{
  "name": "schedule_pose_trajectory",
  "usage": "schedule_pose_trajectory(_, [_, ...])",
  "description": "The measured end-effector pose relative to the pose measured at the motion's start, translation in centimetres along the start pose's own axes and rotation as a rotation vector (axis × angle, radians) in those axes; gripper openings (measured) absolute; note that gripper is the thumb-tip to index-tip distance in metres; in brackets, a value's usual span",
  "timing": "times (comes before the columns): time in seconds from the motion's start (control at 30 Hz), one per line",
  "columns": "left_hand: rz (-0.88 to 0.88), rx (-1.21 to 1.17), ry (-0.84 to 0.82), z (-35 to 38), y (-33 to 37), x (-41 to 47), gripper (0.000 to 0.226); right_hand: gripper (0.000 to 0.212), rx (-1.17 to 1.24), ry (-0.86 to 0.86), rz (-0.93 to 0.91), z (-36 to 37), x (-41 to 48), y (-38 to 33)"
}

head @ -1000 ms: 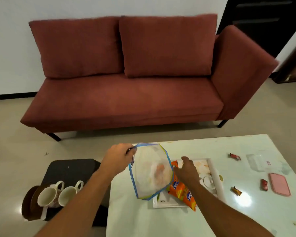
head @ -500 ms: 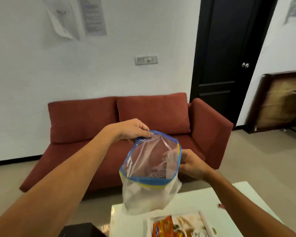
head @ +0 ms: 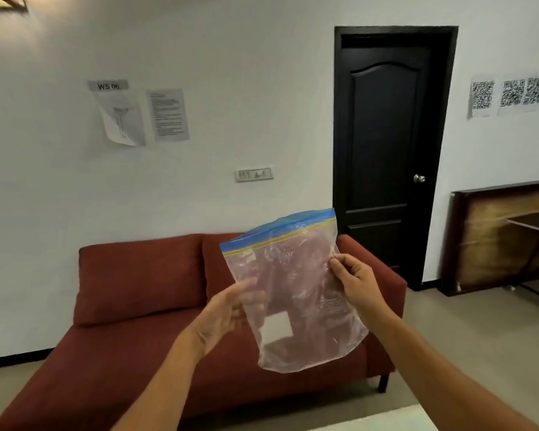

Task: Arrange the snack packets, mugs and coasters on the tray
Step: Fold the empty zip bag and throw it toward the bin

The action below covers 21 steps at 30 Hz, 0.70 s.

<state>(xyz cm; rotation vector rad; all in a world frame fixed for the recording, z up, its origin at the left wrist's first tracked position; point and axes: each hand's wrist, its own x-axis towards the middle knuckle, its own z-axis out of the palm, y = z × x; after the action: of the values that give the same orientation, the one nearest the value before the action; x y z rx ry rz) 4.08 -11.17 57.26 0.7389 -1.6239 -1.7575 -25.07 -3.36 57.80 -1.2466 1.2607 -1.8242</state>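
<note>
I hold a clear zip bag (head: 296,293) with a blue and yellow seal strip up in front of me, upright and flat. My left hand (head: 227,312) pinches its left edge, fingers behind the plastic. My right hand (head: 352,275) pinches the right edge higher up. A small white square shows inside the bag near the bottom. The tray, snack packets, mugs and coasters are out of view. Only a corner of the white table (head: 399,421) shows at the bottom edge.
A red sofa (head: 143,300) stands against the white wall behind the bag. A black door (head: 389,150) is to the right, and a dark wooden board (head: 504,234) leans at the far right. Papers hang on the wall.
The view has tilted up, so the tray and table have dropped out of sight. The bag's mouth was open and is now flat. My left hand has moved from the bag's top rim down to its left edge.
</note>
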Motion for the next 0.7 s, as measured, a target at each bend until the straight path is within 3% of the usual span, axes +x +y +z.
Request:
schedule_pose_trajectory(0.1, [0.216,0.107,0.289,2.4,0.0,1.3,0.034,0.024,0.001,-0.051,0.022,-1.3,0.7,-0.7])
schedule_pose_trajectory(0.17, [0.307,0.08,0.387,3.2,0.3,2.0,0.014,0.028,-0.012,-0.155,0.041,-2.6,0.8,-0.9])
schedule_pose_trajectory(0.27, [0.379,0.118,0.41,3.9,0.8,2.6,0.012,0.011,-0.087,-0.261,0.031,-4.0,0.6,-0.2])
schedule_pose_trajectory(0.37, [0.377,0.174,0.357,3.9,0.5,2.7,0.018,0.018,-0.07,-0.202,-0.001,-4.5,0.6,0.9])
schedule_pose_trajectory(0.5, [0.236,0.309,0.127,3.6,0.2,1.9,0.025,0.018,0.03,-0.197,-0.024,-5.2,0.9,1.2])
schedule_pose_trajectory(0.6, [0.264,0.307,0.128,2.5,1.2,0.9,0.016,0.02,0.072,-0.27,0.011,-6.3,1.1,1.0])
schedule_pose_trajectory(0.67, [0.282,0.286,0.148,1.9,2.3,0.6,0.032,0.015,0.045,-0.305,0.012,-6.5,1.3,0.8])
schedule_pose_trajectory(0.7, [0.277,0.271,0.148,1.9,2.8,0.5,0.038,0.027,0.037,-0.303,0.022,-6.3,1.5,0.8])
